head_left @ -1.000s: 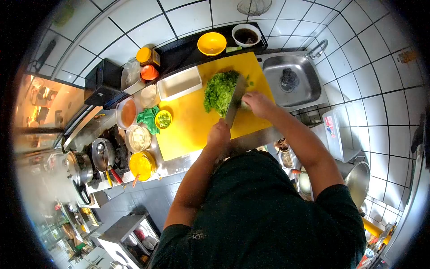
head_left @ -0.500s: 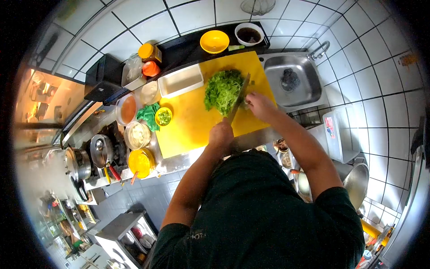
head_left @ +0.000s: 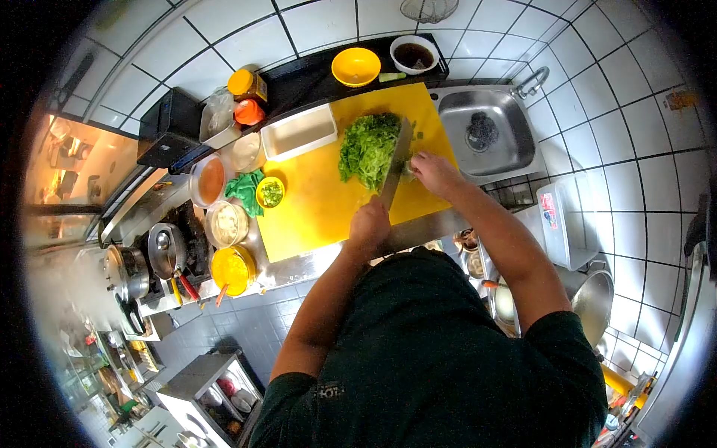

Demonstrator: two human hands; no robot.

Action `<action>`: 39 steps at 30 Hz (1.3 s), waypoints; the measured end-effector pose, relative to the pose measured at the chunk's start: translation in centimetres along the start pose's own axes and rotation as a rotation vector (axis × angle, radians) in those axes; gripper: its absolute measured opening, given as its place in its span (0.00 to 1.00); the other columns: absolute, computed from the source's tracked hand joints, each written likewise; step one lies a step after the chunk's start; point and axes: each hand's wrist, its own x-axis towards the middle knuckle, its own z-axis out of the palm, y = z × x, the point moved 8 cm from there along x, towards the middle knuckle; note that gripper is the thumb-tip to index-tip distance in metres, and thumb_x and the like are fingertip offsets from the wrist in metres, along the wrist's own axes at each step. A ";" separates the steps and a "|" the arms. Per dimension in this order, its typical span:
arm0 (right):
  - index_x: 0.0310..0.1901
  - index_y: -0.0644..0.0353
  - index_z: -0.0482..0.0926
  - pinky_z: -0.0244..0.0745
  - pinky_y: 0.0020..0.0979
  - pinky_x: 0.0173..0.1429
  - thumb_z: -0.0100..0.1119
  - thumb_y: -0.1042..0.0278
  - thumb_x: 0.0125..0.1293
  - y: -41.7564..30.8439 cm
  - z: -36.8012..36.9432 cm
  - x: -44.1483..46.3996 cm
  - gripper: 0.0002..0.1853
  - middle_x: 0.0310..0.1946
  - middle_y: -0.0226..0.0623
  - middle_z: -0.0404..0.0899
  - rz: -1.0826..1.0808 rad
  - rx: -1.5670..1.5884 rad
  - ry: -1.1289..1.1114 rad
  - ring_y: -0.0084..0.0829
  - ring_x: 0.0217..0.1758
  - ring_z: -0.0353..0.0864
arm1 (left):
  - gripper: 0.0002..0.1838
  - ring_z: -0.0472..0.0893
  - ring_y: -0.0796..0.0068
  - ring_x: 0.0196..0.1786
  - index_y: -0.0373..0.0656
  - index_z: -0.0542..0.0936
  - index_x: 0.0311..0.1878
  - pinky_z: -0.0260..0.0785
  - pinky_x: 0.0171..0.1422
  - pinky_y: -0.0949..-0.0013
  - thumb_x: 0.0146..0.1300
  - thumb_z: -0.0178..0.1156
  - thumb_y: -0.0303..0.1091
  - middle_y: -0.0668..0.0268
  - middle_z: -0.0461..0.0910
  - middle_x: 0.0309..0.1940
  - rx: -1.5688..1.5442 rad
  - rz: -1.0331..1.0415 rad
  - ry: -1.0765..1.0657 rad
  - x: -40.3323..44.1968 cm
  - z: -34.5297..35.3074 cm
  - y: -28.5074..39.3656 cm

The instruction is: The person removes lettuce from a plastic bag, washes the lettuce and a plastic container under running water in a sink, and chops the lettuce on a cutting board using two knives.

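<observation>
Wrapped round the handle of a broad kitchen knife (head_left: pixel 396 160) is my left hand (head_left: pixel 370 224), at the near edge of the yellow cutting board (head_left: pixel 306 213). The blade points away from me, its broad side showing, along the right edge of a heap of chopped leafy greens (head_left: pixel 369 149). My right hand (head_left: pixel 435 174) is on the other side of the blade, over the board, its fingers drawn together beside small pale-green bits. What they pinch, if anything, is hidden. A few green scraps lie beyond them.
A white rectangular tray (head_left: pixel 299 133) and a yellow cup of chopped green pieces (head_left: pixel 270 192) border the board's left side. At right is a steel sink (head_left: pixel 515 153). A yellow bowl (head_left: pixel 356 67) and a bowl of dark liquid (head_left: pixel 414 55) stand behind. Pans (head_left: pixel 166 250) sit at left.
The knife has turned so that more of its broad side shows, and its tip has shifted slightly left against the greens. Both hands stay in nearly the same places.
</observation>
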 end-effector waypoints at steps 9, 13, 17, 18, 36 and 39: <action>0.39 0.61 0.75 0.76 0.48 0.47 0.62 0.69 0.63 0.5 1.1 0.4 0.07 0.39 0.45 0.76 -0.020 -0.069 -0.081 0.52 0.44 0.80 | 0.12 0.82 0.34 0.40 0.35 0.74 0.42 0.75 0.45 0.41 0.67 0.55 0.37 0.38 0.81 0.34 -0.140 0.047 0.014 1.0 2.8 -1.7; 0.40 0.61 0.75 0.76 0.49 0.49 0.64 0.65 0.62 0.1 0.5 0.2 0.11 0.40 0.48 0.77 0.027 -0.017 -0.065 0.53 0.46 0.80 | 0.13 0.82 0.35 0.41 0.36 0.74 0.43 0.75 0.46 0.41 0.68 0.54 0.37 0.39 0.81 0.35 -0.099 0.075 0.036 0.3 1.4 -1.2; 0.43 0.62 0.75 0.76 0.54 0.50 0.64 0.63 0.61 -0.5 0.2 0.5 0.14 0.42 0.54 0.77 0.138 0.015 0.000 0.58 0.47 0.79 | 0.13 0.82 0.35 0.42 0.36 0.73 0.43 0.74 0.47 0.41 0.70 0.50 0.38 0.39 0.82 0.36 -0.062 0.015 0.029 -0.3 -1.0 -0.6; 0.43 0.62 0.75 0.76 0.55 0.51 0.64 0.63 0.61 -0.3 0.3 0.4 0.14 0.42 0.55 0.77 0.172 0.003 0.008 0.58 0.47 0.79 | 0.13 0.82 0.35 0.42 0.36 0.73 0.43 0.74 0.48 0.41 0.70 0.49 0.38 0.40 0.82 0.36 -0.063 -0.015 0.025 -0.5 -1.3 -0.7; 0.57 0.65 0.74 0.74 0.48 0.61 0.70 0.49 0.59 -1.6 -0.9 -1.2 0.32 0.53 0.56 0.73 0.187 -0.109 -0.018 0.55 0.58 0.75 | 0.09 0.83 0.38 0.38 0.37 0.72 0.41 0.76 0.44 0.42 0.69 0.45 0.33 0.42 0.82 0.33 0.078 0.113 0.045 -0.7 -1.3 0.1; 0.57 0.64 0.73 0.75 0.50 0.58 0.69 0.50 0.59 -2.7 1.0 -2.0 0.31 0.56 0.56 0.71 0.027 -0.163 0.019 0.57 0.56 0.75 | 0.09 0.84 0.40 0.38 0.38 0.72 0.41 0.76 0.44 0.42 0.68 0.45 0.33 0.42 0.83 0.32 0.115 0.188 0.073 -0.2 -0.1 -0.1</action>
